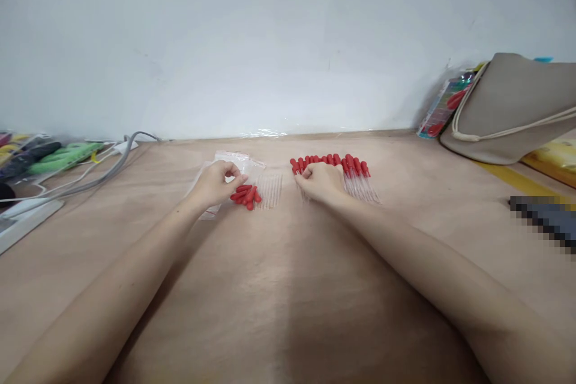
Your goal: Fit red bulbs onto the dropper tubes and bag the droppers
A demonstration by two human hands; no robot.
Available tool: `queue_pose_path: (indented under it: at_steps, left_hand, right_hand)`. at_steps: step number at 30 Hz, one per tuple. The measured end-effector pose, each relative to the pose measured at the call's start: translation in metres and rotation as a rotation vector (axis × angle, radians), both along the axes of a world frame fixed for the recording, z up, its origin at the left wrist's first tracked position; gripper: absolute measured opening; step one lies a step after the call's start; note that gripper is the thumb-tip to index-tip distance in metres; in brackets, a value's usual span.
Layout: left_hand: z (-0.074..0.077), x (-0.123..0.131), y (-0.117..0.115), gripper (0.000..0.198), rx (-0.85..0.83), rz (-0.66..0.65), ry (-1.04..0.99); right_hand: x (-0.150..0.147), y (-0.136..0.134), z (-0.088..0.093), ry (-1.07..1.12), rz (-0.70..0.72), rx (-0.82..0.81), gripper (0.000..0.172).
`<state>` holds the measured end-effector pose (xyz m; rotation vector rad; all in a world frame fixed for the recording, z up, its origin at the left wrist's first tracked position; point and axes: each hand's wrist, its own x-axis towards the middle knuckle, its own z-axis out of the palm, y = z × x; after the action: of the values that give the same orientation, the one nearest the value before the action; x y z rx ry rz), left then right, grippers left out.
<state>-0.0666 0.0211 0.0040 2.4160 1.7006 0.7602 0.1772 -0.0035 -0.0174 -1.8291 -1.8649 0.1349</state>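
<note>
My left hand (218, 182) has its fingers curled toward the thumb, just above a small pile of red rubber bulbs (249, 197). Whatever may be between its fingertips is too small to make out. Partly under this hand lies a clear zip bag (238, 162). Right of the pile, several thin clear tubes (271, 192) lie side by side without bulbs. My right hand (320, 180) is closed, its thumb and finger pinching a dropper at the left end of a row of red-topped droppers (357, 177). The hand hides the row's middle.
Grey and white cables (112, 171) run along the left beside a white power strip (31, 225) and green packaged items (65, 158). At right stand a beige bag (517, 108) and a printed clear package (445, 105). A pixelated dark object (544, 221) lies nearer. A white wall (270, 42) rises behind.
</note>
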Motion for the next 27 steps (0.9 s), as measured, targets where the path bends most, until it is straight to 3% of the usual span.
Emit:
queue_pose_path:
  at_steps: [2, 11, 18, 23, 27]
  left_hand:
    - [-0.001, -0.005, 0.004, 0.029, -0.049, 0.011, 0.008]
    - [-0.010, -0.012, 0.011, 0.029, -0.265, -0.165, 0.031]
    - [-0.011, -0.013, 0.014, 0.031, -0.163, -0.125, 0.113]
    - [-0.015, -0.010, 0.013, 0.035, -0.182, -0.103, 0.170]
    - [-0.019, -0.008, 0.011, 0.028, -0.180, -0.043, 0.105]
  right_hand:
    - [-0.009, 0.008, 0.000, -0.064, -0.017, 0.002, 0.029]
    - [-0.025, 0.017, -0.010, -0.249, -0.035, -0.025, 0.027]
    - [-0.033, 0.011, -0.008, -0.278, 0.011, 0.014, 0.027]
    - [-0.044, 0.009, -0.006, -0.275, 0.041, -0.049, 0.033]
    - [-0.051, 0.012, -0.003, -0.267, 0.049, -0.101, 0.035]
